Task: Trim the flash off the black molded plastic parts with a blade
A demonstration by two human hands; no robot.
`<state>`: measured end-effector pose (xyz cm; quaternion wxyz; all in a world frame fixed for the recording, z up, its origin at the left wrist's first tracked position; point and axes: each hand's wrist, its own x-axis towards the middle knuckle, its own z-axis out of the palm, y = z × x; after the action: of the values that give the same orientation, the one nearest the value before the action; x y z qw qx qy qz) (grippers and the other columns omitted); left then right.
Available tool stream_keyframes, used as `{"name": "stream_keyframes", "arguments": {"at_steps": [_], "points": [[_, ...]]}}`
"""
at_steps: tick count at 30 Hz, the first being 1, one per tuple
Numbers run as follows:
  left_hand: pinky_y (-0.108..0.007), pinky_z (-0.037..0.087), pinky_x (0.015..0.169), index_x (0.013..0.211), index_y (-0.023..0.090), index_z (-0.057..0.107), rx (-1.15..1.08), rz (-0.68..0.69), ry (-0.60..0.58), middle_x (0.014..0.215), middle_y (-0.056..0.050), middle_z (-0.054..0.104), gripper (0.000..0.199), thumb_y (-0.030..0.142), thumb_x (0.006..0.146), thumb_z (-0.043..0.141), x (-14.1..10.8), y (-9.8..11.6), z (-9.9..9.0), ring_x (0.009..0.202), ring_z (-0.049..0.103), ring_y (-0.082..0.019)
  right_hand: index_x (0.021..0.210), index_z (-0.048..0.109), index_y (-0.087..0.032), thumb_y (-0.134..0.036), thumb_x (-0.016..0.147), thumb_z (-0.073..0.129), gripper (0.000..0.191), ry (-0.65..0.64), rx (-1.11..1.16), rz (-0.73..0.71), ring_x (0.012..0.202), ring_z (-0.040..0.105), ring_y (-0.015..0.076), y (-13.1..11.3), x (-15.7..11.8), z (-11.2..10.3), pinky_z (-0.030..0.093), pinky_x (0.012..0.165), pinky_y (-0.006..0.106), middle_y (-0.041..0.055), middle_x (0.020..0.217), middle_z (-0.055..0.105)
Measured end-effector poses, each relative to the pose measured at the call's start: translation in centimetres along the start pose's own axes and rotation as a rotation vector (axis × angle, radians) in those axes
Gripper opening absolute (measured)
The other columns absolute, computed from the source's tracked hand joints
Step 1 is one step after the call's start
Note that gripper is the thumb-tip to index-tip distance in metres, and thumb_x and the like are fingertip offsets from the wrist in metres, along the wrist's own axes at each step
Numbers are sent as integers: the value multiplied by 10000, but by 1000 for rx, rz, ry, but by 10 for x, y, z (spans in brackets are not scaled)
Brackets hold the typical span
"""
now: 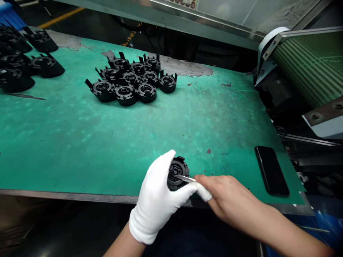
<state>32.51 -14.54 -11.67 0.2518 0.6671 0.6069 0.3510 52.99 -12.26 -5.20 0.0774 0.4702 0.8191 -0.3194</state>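
My left hand [158, 192], in a white glove, is closed around a round black plastic part [177, 167] near the table's front edge. Ribs and rings show on the part's upward face. My bare right hand [225, 192] grips a knife, whose narrow metal blade [184, 178] reaches over that face with its tip near the middle. The gloved thumb lies beside the blade, close to the right hand's fingers. The knife's handle is hidden inside the right hand.
Several similar black parts [125, 93] stand grouped on the green table [80, 142], with more black parts [46, 66] at far left. A black phone [271, 171] lies to the right. A green conveyor belt [313, 64] rises beyond the table's right edge.
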Motion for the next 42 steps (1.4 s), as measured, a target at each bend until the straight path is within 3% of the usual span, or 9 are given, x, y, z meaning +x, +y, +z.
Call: {"name": "stream_keyframes", "arguments": {"at_steps": [5,8,11,14,17,20,25,31,42], "points": [[-502,475,1141,1461,235,411,-23,-41,-17,1439,-122,561,852,587,774,772,0,-2,0,1333,556,-297,1020,650,-232,-122,937,460,235,42,252,-22,781,670,194,1,0,-3,408,675,280,13,876,728],[-539,454,1158,1504,235,359,-25,-103,45,1504,-147,503,840,570,826,724,-12,7,3,1390,503,-322,1147,586,-238,-151,974,399,269,183,575,1,803,651,183,-8,1,16,447,702,278,5,907,703],[-595,447,1149,1585,237,162,38,-171,88,1625,-186,315,868,469,903,647,-38,23,11,1476,377,-364,1311,520,-237,-192,1001,384,340,332,742,13,809,640,184,-16,10,34,487,717,281,9,911,679],[-632,471,1111,1602,230,39,106,-149,31,1668,-200,178,923,376,902,622,-67,36,15,1497,310,-400,1363,540,-242,-188,993,421,392,414,686,-2,819,655,184,-9,20,30,516,737,284,8,911,696],[-666,456,1107,1602,244,35,99,-177,11,1668,-189,181,917,369,896,607,-73,39,10,1497,311,-404,1368,589,-256,-143,958,452,447,412,528,-86,1075,670,201,10,15,11,521,940,321,31,1178,727],[-648,394,1165,1599,252,64,39,-213,25,1659,-161,232,933,425,885,638,-54,32,0,1507,311,-371,1343,630,-251,-160,957,470,427,328,289,-99,1183,649,225,25,-1,-3,498,1029,369,41,1318,691],[-541,336,1238,1564,242,201,-23,-115,-65,1622,-126,327,924,494,838,714,-14,13,-7,1502,339,-296,1387,600,-230,-162,966,433,457,173,-1,-41,1024,708,289,26,-12,-5,579,868,467,95,1189,731],[-579,350,1223,1492,294,321,-9,-110,-117,1517,-93,479,807,516,830,724,-7,9,-8,1425,449,-290,1420,570,-232,-119,939,448,508,117,26,-8,1064,701,290,20,-14,2,572,929,465,106,1204,720],[-565,376,1208,1475,326,360,-52,-156,-89,1486,-67,519,854,566,771,779,-12,4,-4,1394,487,-303,1371,605,-219,-102,908,412,514,146,124,3,1043,713,286,9,-24,18,577,952,489,92,1224,728]]}}
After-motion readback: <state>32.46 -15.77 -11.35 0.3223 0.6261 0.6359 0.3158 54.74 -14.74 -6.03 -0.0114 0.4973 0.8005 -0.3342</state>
